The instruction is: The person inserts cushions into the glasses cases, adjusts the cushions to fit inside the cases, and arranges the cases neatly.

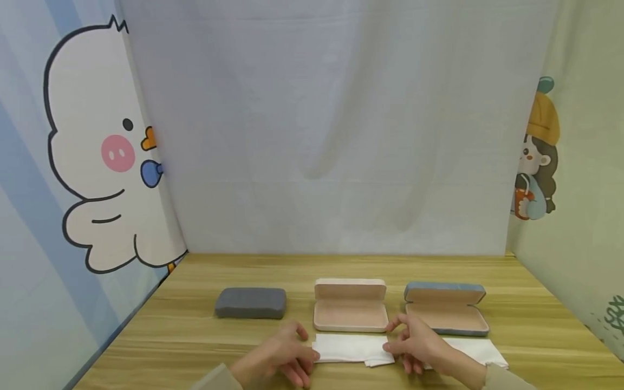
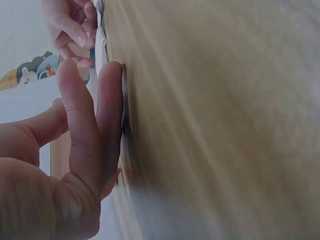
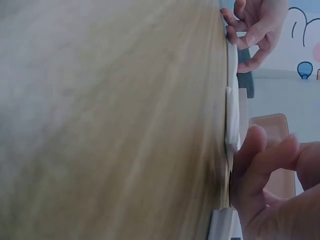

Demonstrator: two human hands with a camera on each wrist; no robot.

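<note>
Recording two bare hands at either end of a folded white cloth (image 1: 351, 348) on the wood-grain table (image 1: 341, 266); clock bearings are taken from the middle of that cloth, as seen from the head. The cloth lies flat as a narrow strip, with a small layered corner jutting out at its 4 o'clock side. Left hand (image 1: 286, 352) sits at 9 o'clock: fingers loosely extended and spread, one tip at the cloth's near end, others low by the tabletop in the left wrist view. Right hand (image 1: 415, 341) sits at 3 o'clock: fingers relaxed and gently bent, with a gap between the upper fingertip and the one at the cloth's far end; that upper fingertip is just beside the near corner of the pale case. The pale case (image 1: 351, 317) stands at 12 o'clock, just beyond the cloth, lid raised, pinkish lining showing. At 2 o'clock is a blue case (image 1: 446, 285), lid likewise raised over a similar lining. At 10 o'clock lies a grey case (image 1: 251, 303), lid down. A second white cloth (image 1: 480, 351) is at 3 o'clock, beyond the right hand and partly hidden by that forearm. Light-coloured sleeves (image 1: 218, 378) show at both wrists. Behind the table at 12 o'clock hangs a plain pale curtain (image 1: 317, 124); a cartoon bird (image 1: 88, 108) is printed at 10 o'clock, a cartoon figure in a yellow hat (image 1: 543, 119) between 1 and 2.
</note>
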